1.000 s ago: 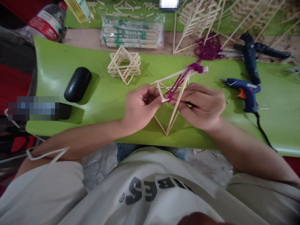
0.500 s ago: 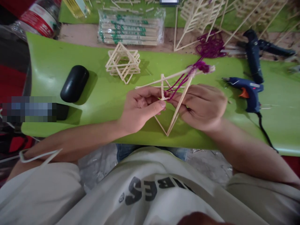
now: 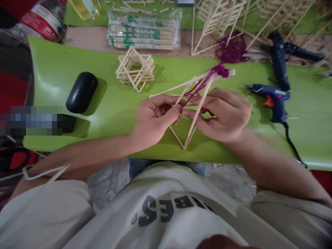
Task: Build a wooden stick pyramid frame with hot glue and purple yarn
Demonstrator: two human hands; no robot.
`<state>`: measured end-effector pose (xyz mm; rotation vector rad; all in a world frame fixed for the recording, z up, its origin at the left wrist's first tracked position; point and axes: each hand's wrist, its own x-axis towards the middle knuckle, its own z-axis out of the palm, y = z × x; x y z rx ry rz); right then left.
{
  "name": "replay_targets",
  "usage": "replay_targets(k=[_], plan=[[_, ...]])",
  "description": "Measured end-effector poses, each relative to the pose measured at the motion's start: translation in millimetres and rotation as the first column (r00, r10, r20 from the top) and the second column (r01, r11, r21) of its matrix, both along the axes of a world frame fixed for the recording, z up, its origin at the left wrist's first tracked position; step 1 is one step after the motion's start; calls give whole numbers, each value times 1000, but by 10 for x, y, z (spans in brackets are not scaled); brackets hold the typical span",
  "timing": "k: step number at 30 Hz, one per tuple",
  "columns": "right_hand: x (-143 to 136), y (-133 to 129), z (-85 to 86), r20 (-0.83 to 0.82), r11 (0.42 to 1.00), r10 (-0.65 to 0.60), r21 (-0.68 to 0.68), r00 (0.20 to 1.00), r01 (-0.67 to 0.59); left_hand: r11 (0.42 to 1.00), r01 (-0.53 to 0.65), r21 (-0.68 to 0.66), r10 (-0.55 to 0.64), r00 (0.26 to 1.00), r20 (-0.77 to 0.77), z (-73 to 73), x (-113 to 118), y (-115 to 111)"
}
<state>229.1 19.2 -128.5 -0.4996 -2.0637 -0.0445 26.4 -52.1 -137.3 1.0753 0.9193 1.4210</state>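
My left hand [image 3: 157, 119] is closed, its thumb and forefinger pinching a small wooden-stick piece [image 3: 185, 92] together with purple yarn [image 3: 195, 88]. From this pinch the strands run up to the wrapped top of a larger stick frame [image 3: 201, 110], whose lower corner points toward me. Behind one leg of that frame is my right hand [image 3: 223, 114]. Its thumb and forefinger tips are slightly apart, close by the yarn and the left fingertips. The other right fingers are curled and partly hidden.
A star-shaped stick model [image 3: 135, 71] and a black mouse-like case [image 3: 82, 92] lie left on the green tabletop [image 3: 109, 103]. A blue glue gun [image 3: 275, 95] with its cord lies right. Farther back are packaged chopsticks [image 3: 144, 31], piled purple yarn and a dark glue gun [image 3: 280, 62].
The small stick piece has tipped over, its upper end swinging right. My right thumb and forefinger have spread apart from their pinch by the yarn. The left hand keeps its hold.
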Motion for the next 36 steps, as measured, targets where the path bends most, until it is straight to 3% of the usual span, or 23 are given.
replay_targets(k=[7, 17, 22, 27, 32, 36], plan=[[-50, -55, -4, -54, 988, 38, -147, 998, -46, 999, -2, 53, 5, 999, -54, -23, 22, -7], [-61, -10, -19, -33, 997, 79, 4, 996, -79, 1000, -6, 23, 7, 998, -62, -17, 38, 12], [-5, 49, -3, -11, 997, 79, 16, 997, -79, 1000, 18, -13, -18, 1000, -3, 3, 34, 3], [56, 107, -3, 32, 975, 210, 73, 977, -212, 999, 41, -2, -41, 999, -24, 52, 19, -16], [51, 99, -53, 69, 995, 100, 16, 993, -101, 999, 45, 14, -45, 999, -19, 61, 14, -20], [41, 88, -40, 40, 987, 151, 54, 988, -153, 999, 40, 4, -40, 999, -6, 53, 12, -17]])
